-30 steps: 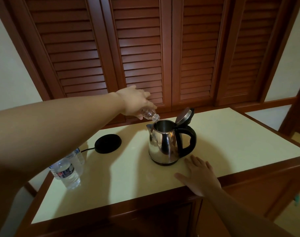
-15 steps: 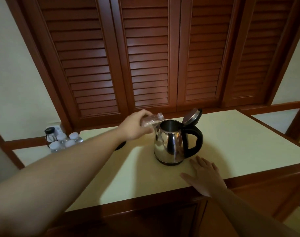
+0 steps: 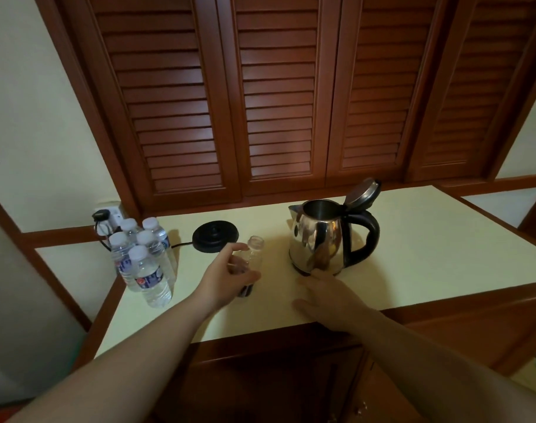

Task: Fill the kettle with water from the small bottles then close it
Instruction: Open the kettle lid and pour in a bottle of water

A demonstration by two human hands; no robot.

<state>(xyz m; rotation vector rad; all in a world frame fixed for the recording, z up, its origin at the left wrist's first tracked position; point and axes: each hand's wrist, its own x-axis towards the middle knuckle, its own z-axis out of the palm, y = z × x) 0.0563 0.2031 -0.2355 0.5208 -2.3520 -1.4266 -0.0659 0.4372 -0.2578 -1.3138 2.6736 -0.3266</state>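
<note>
Centrally, left hand (image 3: 227,279) grips an upright uncapped bottle (image 3: 252,261), full bottles (image 3: 144,261) nearer it at left; right hand (image 3: 330,297) lies flat below the open kettle (image 3: 318,239).

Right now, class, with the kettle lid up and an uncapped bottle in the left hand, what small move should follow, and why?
Probably let the uncapped bottle go onto the counter and reach for a capped bottle. It looks empty in the left hand, full ones wait nearby, and the kettle stands open.
</note>
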